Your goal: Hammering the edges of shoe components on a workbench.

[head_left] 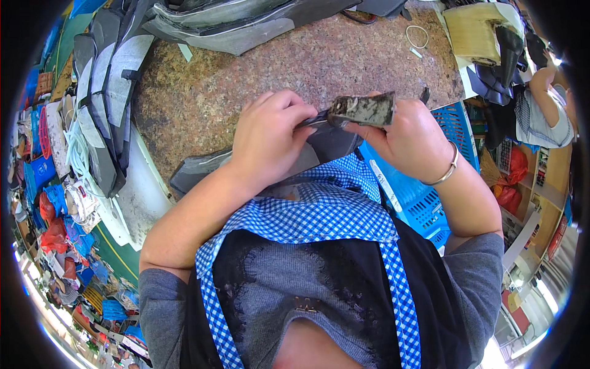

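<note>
- The dark grey panel (335,144) lies at the centre of the frame, along the near edge of the table (196,92), partly covered by the left forearm.
- It looks thin and sheet-like, so it should be light, bendy rather than stiff, and hard to break; the matt face suggests little slip.
- Its edge seems the best hold, pinched between thumb and fingertips close to the spot being worked, since a loose end would probably sag.
- The left hand (261,135) does this: its fingers are bent and nearly closed, pinching the upper edge.
- The right hand (418,132) has its fingers wrapped round a metal-headed tool (372,109), right beside that pinch; the tool's exact kind is hard to tell, as the hand hides much of it.
- That worn head looks dense and rigid, best gripped from behind, clear of its face.
- Below the panel, a checked apron (289,218); right of centre, a blue crate (455,129).
- Similar stacked panels (227,40) fill the top of the frame.
</note>
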The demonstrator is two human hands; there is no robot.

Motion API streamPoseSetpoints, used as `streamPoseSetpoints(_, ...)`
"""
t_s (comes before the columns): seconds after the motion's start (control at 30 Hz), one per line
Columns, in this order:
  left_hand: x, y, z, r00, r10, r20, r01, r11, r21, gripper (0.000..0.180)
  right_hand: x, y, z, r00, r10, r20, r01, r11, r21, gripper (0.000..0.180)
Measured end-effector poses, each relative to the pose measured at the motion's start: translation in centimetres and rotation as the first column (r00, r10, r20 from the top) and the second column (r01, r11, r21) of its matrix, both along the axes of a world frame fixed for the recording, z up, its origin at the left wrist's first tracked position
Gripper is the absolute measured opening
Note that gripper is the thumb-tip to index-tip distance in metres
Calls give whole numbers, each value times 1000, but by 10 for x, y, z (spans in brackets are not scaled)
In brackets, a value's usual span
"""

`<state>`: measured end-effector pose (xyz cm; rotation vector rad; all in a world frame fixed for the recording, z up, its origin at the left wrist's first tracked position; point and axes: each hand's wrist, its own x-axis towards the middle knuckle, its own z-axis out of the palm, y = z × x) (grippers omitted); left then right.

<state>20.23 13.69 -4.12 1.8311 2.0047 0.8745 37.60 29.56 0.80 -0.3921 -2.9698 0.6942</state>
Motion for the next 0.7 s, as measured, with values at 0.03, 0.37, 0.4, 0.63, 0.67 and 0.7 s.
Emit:
streamPoseSetpoints(0.03, -2, -2, -1, 986, 48, 159, -38, 997, -63, 17, -2, 2, 3, 1000, -1, 15, 1, 1000, 13, 35)
streamPoseSetpoints(0.37, -2, -20, 7, 991, 34, 129, -21, 994, -104, 15, 3, -21, -3, 997, -74, 12, 74, 997, -10, 27)
streamPoseSetpoints(0.4, 0, -21, 8, 991, 40, 128, -26, 994, -104, 15, 2, -21, -3, 998, -68, 12, 68, 998, -11, 27)
streamPoseSetpoints(0.63, -12, -36, 9, 991, 85, 102, -73, 991, -113, 23, -4, -36, -2, 999, 22, -27, -23, 1000, -20, 25)
streamPoseSetpoints(0.67, -15, -39, 8, 989, 84, 125, -66, 988, -140, 24, -6, -34, -3, 999, -21, -26, 20, 999, -46, 24)
streamPoseSetpoints(0.7, -16, -41, 9, 985, 88, 149, -63, 984, -166, 25, -9, -30, -3, 998, -59, -23, 57, 996, -71, 24)
